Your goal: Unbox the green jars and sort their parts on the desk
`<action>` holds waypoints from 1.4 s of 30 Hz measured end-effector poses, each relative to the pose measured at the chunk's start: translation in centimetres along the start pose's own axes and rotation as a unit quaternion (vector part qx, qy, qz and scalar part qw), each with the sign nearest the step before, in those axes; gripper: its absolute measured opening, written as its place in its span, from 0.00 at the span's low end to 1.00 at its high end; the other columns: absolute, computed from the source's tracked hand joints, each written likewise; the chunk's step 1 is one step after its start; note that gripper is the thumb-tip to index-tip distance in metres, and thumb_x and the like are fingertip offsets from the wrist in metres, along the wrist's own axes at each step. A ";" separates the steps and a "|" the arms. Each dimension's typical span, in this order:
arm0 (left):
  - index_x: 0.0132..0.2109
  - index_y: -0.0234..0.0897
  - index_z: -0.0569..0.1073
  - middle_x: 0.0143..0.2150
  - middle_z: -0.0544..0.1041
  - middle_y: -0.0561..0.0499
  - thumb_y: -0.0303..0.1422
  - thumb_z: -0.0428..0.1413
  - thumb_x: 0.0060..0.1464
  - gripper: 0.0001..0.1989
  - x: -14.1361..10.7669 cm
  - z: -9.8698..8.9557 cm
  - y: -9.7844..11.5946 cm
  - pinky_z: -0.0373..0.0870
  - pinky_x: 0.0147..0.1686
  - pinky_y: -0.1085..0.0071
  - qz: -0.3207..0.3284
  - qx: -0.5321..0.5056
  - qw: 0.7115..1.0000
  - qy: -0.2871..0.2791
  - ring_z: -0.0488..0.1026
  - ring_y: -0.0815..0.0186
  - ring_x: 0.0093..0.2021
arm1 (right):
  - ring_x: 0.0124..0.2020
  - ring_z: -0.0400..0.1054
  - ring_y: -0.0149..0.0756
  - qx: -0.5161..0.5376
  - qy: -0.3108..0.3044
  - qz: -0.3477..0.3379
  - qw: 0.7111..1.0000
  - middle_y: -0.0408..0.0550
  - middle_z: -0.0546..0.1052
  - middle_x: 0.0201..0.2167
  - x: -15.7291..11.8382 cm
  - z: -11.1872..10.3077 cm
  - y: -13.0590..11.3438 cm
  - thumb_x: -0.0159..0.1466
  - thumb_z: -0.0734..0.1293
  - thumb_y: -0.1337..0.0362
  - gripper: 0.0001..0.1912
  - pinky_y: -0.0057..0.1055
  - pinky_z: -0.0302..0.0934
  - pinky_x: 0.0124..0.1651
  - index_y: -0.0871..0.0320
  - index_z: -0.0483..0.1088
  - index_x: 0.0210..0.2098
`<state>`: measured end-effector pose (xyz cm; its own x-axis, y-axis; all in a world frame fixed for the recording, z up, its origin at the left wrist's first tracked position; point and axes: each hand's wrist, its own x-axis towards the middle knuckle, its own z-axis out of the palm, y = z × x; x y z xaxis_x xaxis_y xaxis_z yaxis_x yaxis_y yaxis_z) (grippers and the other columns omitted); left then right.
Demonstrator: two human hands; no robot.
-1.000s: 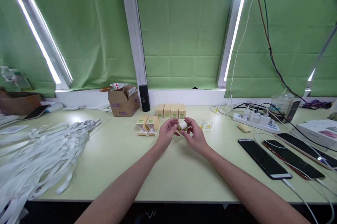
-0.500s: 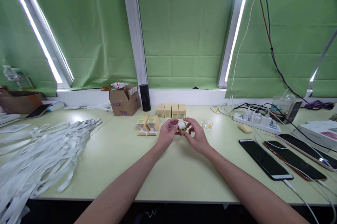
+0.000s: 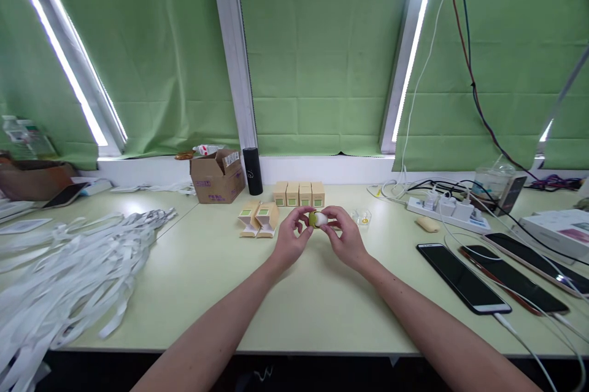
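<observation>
Just above the table, both my hands hold a small rounded green-and-white object [image 3: 315, 219]; its exact kind is too small to make out. My left hand [image 3: 291, 234] pinches the green side between thumb and fingers. At the white side, my right hand [image 3: 341, 236] grips with thumb and index finger. Two opened kraft boxes [image 3: 266, 220] with green labels stand beyond my left hand. Behind the held object is a row of several closed kraft boxes [image 3: 299, 194]. To the right of my right hand sit small clear plastic pieces [image 3: 362, 218] with yellow centres.
White straps [image 3: 105, 263] lie heaped at left. A cardboard box [image 3: 218, 176] and black cylinder [image 3: 253, 171] stand at the back. On the right are phones [image 3: 462, 278], a power strip [image 3: 448, 213], loose cables and a beige oval object [image 3: 427, 224].
The small object has been turned in my hands: its white face pointed up before, and now the green side shows at left and the white at right.
</observation>
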<state>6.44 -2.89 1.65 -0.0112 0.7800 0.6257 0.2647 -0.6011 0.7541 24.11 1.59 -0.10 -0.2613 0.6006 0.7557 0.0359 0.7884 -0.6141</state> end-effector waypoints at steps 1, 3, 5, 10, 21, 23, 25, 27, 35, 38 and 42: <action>0.55 0.41 0.74 0.50 0.78 0.47 0.27 0.59 0.56 0.19 0.0 0.0 0.0 0.68 0.40 0.69 0.004 0.022 1.000 0.001 0.72 0.65 0.41 | 0.51 0.72 0.43 0.013 0.000 0.013 1.000 0.53 0.74 0.52 0.0 0.0 0.0 0.71 0.66 0.58 0.12 0.43 0.75 0.48 0.50 0.70 0.52; 0.55 0.41 0.74 0.45 0.78 0.49 0.26 0.60 0.55 0.20 0.0 -0.1 0.0 0.66 0.40 0.69 0.004 0.060 0.998 0.006 0.71 0.65 0.39 | 0.49 0.74 0.43 0.054 0.000 0.055 0.997 0.53 0.75 0.51 -0.1 0.1 0.0 0.71 0.67 0.55 0.13 0.42 0.75 0.46 0.51 0.70 0.52; 0.54 0.41 0.75 0.42 0.78 0.50 0.29 0.61 0.56 0.18 0.0 0.0 -0.2 0.66 0.40 0.68 -0.001 0.085 0.996 0.015 0.71 0.65 0.39 | 0.42 0.75 0.41 0.103 0.000 0.104 0.989 0.52 0.77 0.47 0.0 0.3 0.1 0.69 0.68 0.51 0.16 0.41 0.75 0.42 0.53 0.70 0.51; 0.55 0.40 0.75 0.42 0.79 0.49 0.39 0.60 0.62 0.16 0.2 0.4 -0.3 0.67 0.36 0.70 -0.025 0.085 0.996 0.009 0.68 0.68 0.32 | 0.30 0.73 0.36 0.187 0.023 0.163 0.968 0.46 0.79 0.36 0.2 0.4 0.2 0.67 0.70 0.45 0.21 0.38 0.73 0.36 0.53 0.67 0.49; 0.34 0.36 0.70 0.26 0.74 0.53 0.54 0.61 0.58 0.24 0.6 0.5 -1.1 0.62 0.20 0.75 -0.144 -0.103 0.984 0.014 0.66 0.73 0.20 | 0.38 0.74 0.37 0.073 -0.067 0.094 0.991 0.45 0.76 0.40 -0.5 0.4 -0.3 0.64 0.73 0.56 0.27 0.40 0.75 0.44 0.50 0.64 0.59; 0.33 0.36 0.70 0.25 0.73 0.53 0.55 0.59 0.60 0.25 0.5 0.5 -0.9 0.63 0.21 0.74 -0.140 -0.123 0.982 0.006 0.66 0.73 0.20 | 0.37 0.73 0.36 0.064 -0.067 0.097 0.991 0.44 0.75 0.38 -0.5 0.4 -0.1 0.65 0.71 0.56 0.22 0.39 0.74 0.43 0.51 0.66 0.57; 0.35 0.35 0.72 0.26 0.73 0.51 0.55 0.55 0.62 0.25 0.5 0.4 -0.8 0.64 0.21 0.73 -0.136 -0.149 0.979 0.000 0.67 0.71 0.21 | 0.37 0.73 0.36 0.078 -0.062 0.102 0.990 0.45 0.75 0.39 -0.4 0.4 0.0 0.67 0.70 0.55 0.21 0.37 0.74 0.41 0.52 0.67 0.57; 0.37 0.34 0.74 0.28 0.75 0.49 0.54 0.53 0.64 0.25 0.4 0.4 -0.7 0.65 0.24 0.71 -0.128 -0.153 0.980 -0.004 0.68 0.69 0.24 | 0.36 0.72 0.36 0.108 -0.054 0.106 0.987 0.47 0.75 0.39 -0.3 0.4 0.2 0.68 0.68 0.52 0.21 0.36 0.73 0.38 0.52 0.67 0.57; 0.62 0.43 0.70 0.59 0.73 0.41 0.33 0.60 0.60 0.23 -0.2 0.2 -0.2 0.73 0.47 0.62 0.041 0.053 0.998 0.014 0.73 0.59 0.49 | 0.27 0.68 0.34 0.115 -0.019 0.148 0.982 0.43 0.73 0.30 0.1 0.5 0.4 0.66 0.69 0.43 0.24 0.34 0.70 0.31 0.56 0.71 0.48; 0.63 0.48 0.71 0.59 0.70 0.42 0.30 0.59 0.61 0.24 -0.5 0.4 0.2 0.73 0.50 0.59 0.079 0.112 0.990 -0.021 0.72 0.58 0.50 | 0.28 0.68 0.34 0.034 0.003 0.138 0.990 0.43 0.72 0.30 0.1 0.3 0.3 0.64 0.71 0.42 0.22 0.33 0.69 0.31 0.55 0.71 0.41; 0.61 0.48 0.73 0.56 0.69 0.43 0.31 0.56 0.64 0.19 -0.5 0.9 0.1 0.75 0.51 0.60 0.068 0.094 0.993 -0.026 0.74 0.59 0.50 | 0.34 0.72 0.37 -0.013 0.022 0.096 0.995 0.47 0.73 0.37 0.0 0.3 -0.1 0.65 0.71 0.44 0.20 0.36 0.73 0.35 0.55 0.71 0.41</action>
<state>7.29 -3.18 1.21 0.0845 0.7050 0.7042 0.4355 -0.6617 0.6103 23.87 1.48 -0.12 -0.2046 0.7451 0.6348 0.1061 0.6616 -0.7423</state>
